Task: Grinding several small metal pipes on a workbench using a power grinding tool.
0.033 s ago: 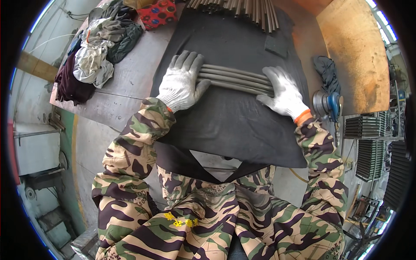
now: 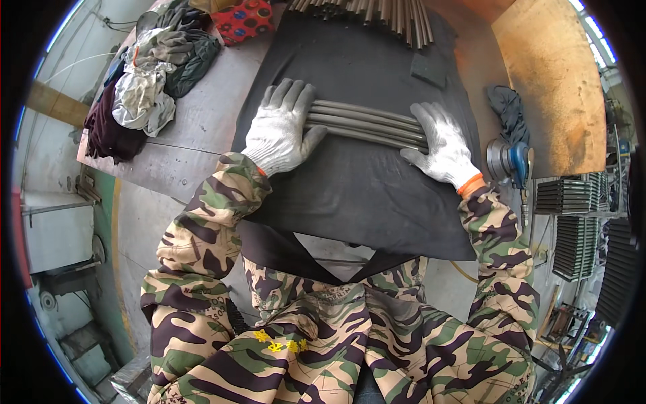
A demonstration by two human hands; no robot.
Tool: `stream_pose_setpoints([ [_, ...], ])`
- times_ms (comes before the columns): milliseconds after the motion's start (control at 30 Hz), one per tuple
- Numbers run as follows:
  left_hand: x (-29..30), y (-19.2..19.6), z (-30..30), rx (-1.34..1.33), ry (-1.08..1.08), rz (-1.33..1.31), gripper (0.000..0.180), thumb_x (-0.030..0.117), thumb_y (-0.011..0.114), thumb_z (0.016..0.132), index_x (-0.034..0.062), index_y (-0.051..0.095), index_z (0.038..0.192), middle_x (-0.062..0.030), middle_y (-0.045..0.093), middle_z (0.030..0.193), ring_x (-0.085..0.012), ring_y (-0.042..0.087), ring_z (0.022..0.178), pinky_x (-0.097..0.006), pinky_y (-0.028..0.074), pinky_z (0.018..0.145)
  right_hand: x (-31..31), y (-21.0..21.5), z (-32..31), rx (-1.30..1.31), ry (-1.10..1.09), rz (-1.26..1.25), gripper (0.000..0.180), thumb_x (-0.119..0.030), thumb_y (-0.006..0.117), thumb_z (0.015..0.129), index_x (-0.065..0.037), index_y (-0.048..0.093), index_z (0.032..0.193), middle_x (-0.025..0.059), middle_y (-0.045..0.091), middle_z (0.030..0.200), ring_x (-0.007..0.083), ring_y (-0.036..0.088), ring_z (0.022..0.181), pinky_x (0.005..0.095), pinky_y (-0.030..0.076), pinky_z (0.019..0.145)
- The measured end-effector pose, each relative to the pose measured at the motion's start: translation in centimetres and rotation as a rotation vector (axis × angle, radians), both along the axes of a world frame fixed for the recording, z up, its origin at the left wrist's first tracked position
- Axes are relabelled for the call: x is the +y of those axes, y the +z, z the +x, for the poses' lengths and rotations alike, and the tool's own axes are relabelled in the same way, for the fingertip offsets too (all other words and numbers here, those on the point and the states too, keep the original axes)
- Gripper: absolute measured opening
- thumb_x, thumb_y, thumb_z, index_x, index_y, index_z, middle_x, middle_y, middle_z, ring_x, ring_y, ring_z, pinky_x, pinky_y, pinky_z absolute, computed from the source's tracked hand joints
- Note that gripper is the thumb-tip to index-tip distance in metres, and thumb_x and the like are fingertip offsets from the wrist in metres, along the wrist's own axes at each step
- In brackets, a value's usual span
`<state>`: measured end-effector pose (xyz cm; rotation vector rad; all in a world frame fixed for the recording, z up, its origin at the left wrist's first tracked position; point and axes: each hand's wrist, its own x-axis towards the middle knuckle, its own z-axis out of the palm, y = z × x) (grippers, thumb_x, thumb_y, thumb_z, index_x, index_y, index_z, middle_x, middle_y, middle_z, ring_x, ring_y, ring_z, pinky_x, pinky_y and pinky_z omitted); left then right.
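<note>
Several slim dark-grey metal tubes [image 2: 367, 124] lie side by side in a row across a black sheet [image 2: 336, 195]. Around their left ends is my left hand [image 2: 279, 128], in a white knit glove with grey fingers; its thumb is on the near side and its fingers on the far side. My right hand [image 2: 443, 143], gloved alike with an orange cuff, grips the right ends the same way. Both palms cover the tube tips. Farther off on the sheet lie a bunch of similar tubes [image 2: 377, 12] and a small dark block [image 2: 428, 70].
A heap of cloths and gloves [image 2: 145, 101] lies on the table's left part, near a red patterned cloth [image 2: 245, 21]. At right are a blue round-headed power tool [image 2: 509, 161], a dark cloth [image 2: 506, 111] and an upright brown board [image 2: 555, 81]. Racks of tubes [image 2: 572, 249] stand beyond.
My right hand has shifted very slightly to the right along the tube ends. My left hand and the tubes look almost unmoved.
</note>
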<state>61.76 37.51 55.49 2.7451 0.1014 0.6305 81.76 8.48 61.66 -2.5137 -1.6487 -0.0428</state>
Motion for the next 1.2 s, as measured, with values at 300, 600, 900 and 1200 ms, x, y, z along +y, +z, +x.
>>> stream_pose_setpoints([
  [300,0.9,1.0,0.5,0.243,-0.036,0.067,0.084,0.049,0.071,0.093,-0.0068,0.046,0.150,-0.0324,0.047,0.153,-0.0523,0.042,0.145,-0.058,0.032,0.123,-1.3,-1.7,0.0,0.016,-0.021,-0.058,0.089,-0.050,0.081,0.084,-0.004,0.047,0.152,0.0215,0.051,0.152,0.0449,0.044,0.144,0.0543,0.037,0.120],
  [600,1.4,2.3,2.9,0.379,-0.007,0.068,0.094,0.063,0.073,0.086,-0.0026,0.050,0.149,-0.0326,0.047,0.155,-0.0535,0.042,0.145,-0.056,0.037,0.122,-0.3,-1.2,0.8,-0.026,-0.058,-0.096,0.094,-0.053,0.081,0.085,-0.005,0.043,0.156,0.0214,0.045,0.159,0.0446,0.036,0.151,0.0544,0.035,0.122],
  [900,1.4,1.1,3.9,0.328,-0.007,0.089,0.106,0.072,0.072,0.081,-0.0033,0.047,0.151,-0.0335,0.045,0.156,-0.0528,0.040,0.147,-0.057,0.034,0.122,0.8,-2.0,3.8,-0.027,-0.064,-0.222,0.098,-0.062,0.074,0.089,-0.008,0.037,0.162,0.0230,0.036,0.166,0.0454,0.027,0.157,0.0552,0.026,0.127],
  [1200,0.7,0.5,-0.4,0.203,-0.110,0.072,0.106,0.062,0.077,0.081,-0.0048,0.039,0.154,-0.0325,0.043,0.155,-0.0506,0.037,0.148,-0.061,0.025,0.126,-1.6,-2.9,1.1,0.064,0.126,0.025,0.092,-0.050,0.079,0.087,-0.001,0.043,0.156,0.0265,0.044,0.159,0.0513,0.036,0.150,0.0578,0.031,0.124],
])
